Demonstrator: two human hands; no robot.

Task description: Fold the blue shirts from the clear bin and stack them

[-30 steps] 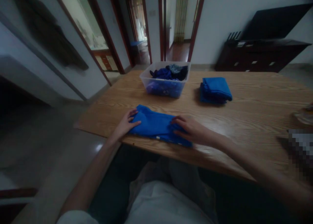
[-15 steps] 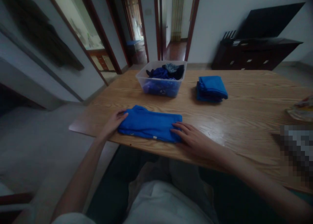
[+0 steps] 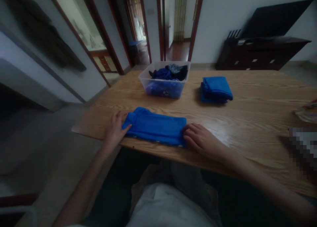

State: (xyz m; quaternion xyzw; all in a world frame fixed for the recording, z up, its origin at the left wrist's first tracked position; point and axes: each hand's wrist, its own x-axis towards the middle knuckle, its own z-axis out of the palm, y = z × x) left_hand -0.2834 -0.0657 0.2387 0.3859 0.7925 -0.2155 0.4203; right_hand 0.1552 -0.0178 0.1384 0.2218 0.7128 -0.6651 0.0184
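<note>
A folded bright blue garment (image 3: 158, 127) lies flat on the wooden table near its front edge, with a raised flap at its left end. My left hand (image 3: 116, 129) holds that left end, thumb over the cloth and fingers at its outer side. At the opposite end, my right hand (image 3: 201, 139) has its curled fingers closed on the right edge. Cloth hides some of the left fingertips, and the right fingertips are partly tucked out of sight.
Behind the garment stands a clear plastic bin (image 3: 148, 75) with crumpled dark and blue clothes. A stack of folded blue clothes (image 3: 216, 90) sits right of it. A crinkled packet (image 3: 307, 113) and a blurred-out object (image 3: 303, 147) lie at the table's right (image 3: 257, 121).
My left thumb has moved down across the garment's left end, rumpling it. The right hand has gone from lying flat on the cloth to curling its fingers at the right edge.
</note>
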